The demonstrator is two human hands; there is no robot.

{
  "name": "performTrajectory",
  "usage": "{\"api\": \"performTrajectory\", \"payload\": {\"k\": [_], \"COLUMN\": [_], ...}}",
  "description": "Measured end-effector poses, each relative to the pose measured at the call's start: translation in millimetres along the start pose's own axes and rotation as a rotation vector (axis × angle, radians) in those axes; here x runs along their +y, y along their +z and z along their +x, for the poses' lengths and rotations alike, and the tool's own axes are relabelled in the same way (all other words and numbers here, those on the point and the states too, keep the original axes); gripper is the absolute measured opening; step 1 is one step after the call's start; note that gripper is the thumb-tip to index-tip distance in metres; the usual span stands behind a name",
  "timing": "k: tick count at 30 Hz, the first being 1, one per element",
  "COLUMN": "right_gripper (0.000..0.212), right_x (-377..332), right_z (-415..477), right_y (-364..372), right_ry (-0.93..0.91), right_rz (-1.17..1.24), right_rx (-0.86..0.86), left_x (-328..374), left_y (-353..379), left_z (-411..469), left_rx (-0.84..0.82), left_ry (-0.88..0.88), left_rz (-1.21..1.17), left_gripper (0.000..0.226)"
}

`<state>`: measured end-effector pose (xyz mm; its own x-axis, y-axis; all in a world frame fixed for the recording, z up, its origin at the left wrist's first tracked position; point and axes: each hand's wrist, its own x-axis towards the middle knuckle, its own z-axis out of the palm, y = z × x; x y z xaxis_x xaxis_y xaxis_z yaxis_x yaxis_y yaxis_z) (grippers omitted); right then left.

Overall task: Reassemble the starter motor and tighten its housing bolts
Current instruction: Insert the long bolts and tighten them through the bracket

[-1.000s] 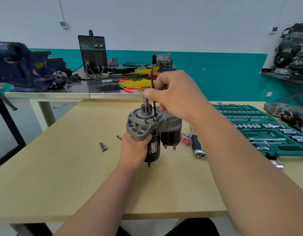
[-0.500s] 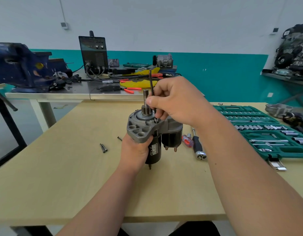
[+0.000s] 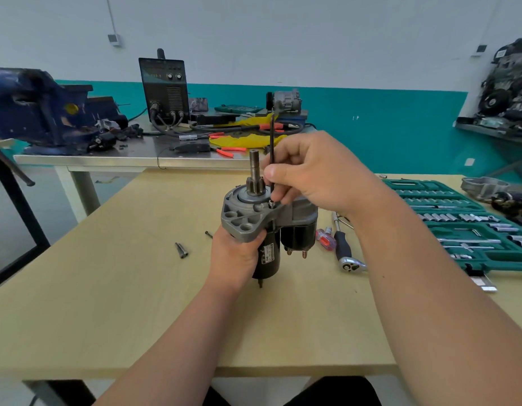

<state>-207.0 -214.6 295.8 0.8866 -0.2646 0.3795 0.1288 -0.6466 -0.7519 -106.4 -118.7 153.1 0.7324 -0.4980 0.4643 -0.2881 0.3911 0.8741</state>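
While the head view is looking down across the wooden table [image 3: 107, 288], the starter motor [image 3: 268, 227] is standing upright near the table's middle. Its grey nose housing is facing up and its pinion shaft [image 3: 255, 171] is pointing at the ceiling. Whether its lower end is resting on the tabletop or hanging just above it, I cannot tell.

The left hand [image 3: 233, 256] is wrapping its fingers round the black body just beneath the housing and steadying it. The right hand [image 3: 315, 174] is pinching a thin black hex key [image 3: 272, 148] between thumb and fingers. The key is standing upright, and its lower tip is sitting in the head of a housing bolt [image 3: 271, 204] just beside the pinion.

Judging by this, the main parts are already sitting together and the work is now going into the fasteners, with this bolt being run in.

Two loose bolts [image 3: 181, 249] are lying side by side on the table, left of the motor, and a small screw [image 3: 208, 234] is lying nearer to it, so more fitting is probably waiting. A ratchet [image 3: 344, 247] is lying to the right of the motor with no hand on it, near the open socket set [image 3: 459, 224], which suggests final tightening is also remaining.
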Motion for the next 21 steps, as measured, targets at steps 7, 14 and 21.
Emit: {"api": "performTrajectory", "payload": {"k": [7, 14, 21], "right_gripper": [0.015, 0.011, 0.007], "right_x": [7.8, 1.4, 7.8], "right_z": [-1.9, -1.6, -2.9], "right_y": [7.7, -0.1, 5.8], "right_ry": [-0.026, -0.036, -0.037], "right_rz": [-0.06, -0.044, -0.056], "right_rx": [0.131, 0.041, 0.12], "left_x": [3.1, 1.9, 2.3], "left_y": [3.0, 1.3, 3.5], "left_z": [-1.9, -1.4, -3.2], "left_rx": [-0.029, -0.017, -0.044], "left_ry": [0.007, 0.004, -0.001], "left_rz": [0.029, 0.011, 0.021], "left_gripper": [0.055, 0.065, 0.046]}}
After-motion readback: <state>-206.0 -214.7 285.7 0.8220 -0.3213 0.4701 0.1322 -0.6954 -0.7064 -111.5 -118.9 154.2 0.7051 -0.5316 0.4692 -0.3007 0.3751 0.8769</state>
